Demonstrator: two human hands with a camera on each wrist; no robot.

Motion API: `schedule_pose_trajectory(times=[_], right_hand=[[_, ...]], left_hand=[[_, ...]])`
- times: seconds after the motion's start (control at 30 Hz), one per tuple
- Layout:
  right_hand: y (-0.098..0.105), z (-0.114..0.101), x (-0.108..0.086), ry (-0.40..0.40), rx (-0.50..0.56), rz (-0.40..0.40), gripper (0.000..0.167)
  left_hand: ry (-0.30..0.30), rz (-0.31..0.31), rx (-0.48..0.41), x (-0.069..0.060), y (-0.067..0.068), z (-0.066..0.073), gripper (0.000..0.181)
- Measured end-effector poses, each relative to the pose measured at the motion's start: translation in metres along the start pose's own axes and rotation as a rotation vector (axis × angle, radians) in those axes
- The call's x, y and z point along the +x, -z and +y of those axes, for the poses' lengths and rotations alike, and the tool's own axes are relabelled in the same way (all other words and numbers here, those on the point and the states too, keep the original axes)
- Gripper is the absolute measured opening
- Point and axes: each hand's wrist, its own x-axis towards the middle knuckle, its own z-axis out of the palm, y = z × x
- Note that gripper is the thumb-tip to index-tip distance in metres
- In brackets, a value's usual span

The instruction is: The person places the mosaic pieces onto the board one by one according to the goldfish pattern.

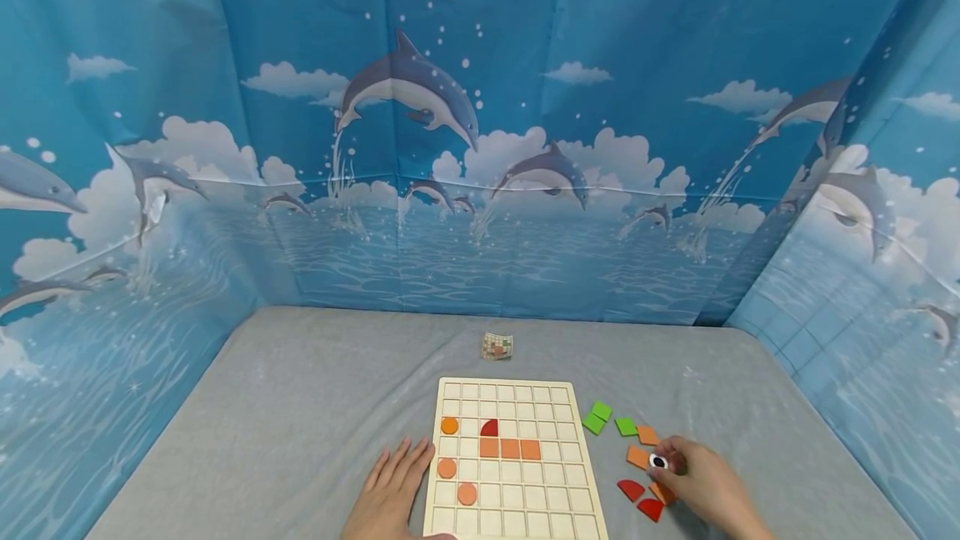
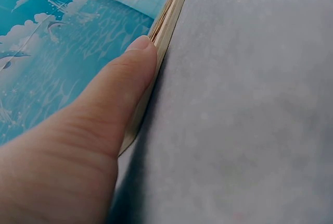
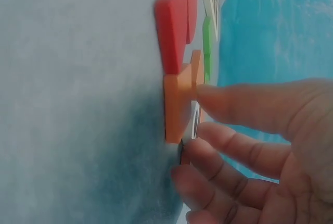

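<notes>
A pale wooden grid board (image 1: 555, 473) lies on the grey cloth. My left hand (image 1: 393, 482) rests flat at its left side, fingers spread, with the thumb (image 2: 119, 83) along the near edge. On the board are three orange discs (image 1: 467, 493), a red quarter-round piece (image 1: 490, 427) and a row of three orange squares (image 1: 510, 448). Right of the board, my right hand (image 1: 701, 477) pinches a white disc with a black centre (image 1: 658, 462) between thumb and fingers. Just beneath and beside it lie loose orange squares (image 1: 637, 457) and red quarter-round pieces (image 3: 171, 26).
Several green squares (image 1: 602, 410) lie by the board's right edge. Beyond the board's far edge is a small patterned card (image 1: 497, 346). A blue dolphin-print curtain (image 1: 450, 257) encloses the back and sides of the table (image 1: 315, 390).
</notes>
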Motion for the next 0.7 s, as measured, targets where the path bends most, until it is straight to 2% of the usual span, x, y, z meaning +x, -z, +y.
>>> schedule_pose_trajectory(times=[0.37, 0.7], right_hand=[[-0.0029, 0.0023, 0.0022, -0.007, -0.035, -0.01, 0.033], [-0.0036, 0.0038, 0.002, -0.007, -0.031, -0.013, 0.035]], left_hand=[[-0.014, 0.026, 0.024, -0.0006, -0.0007, 0.0003, 0.103], [-0.002, 0.011, 0.014, -0.0004, 0.0004, 0.001, 0.105]])
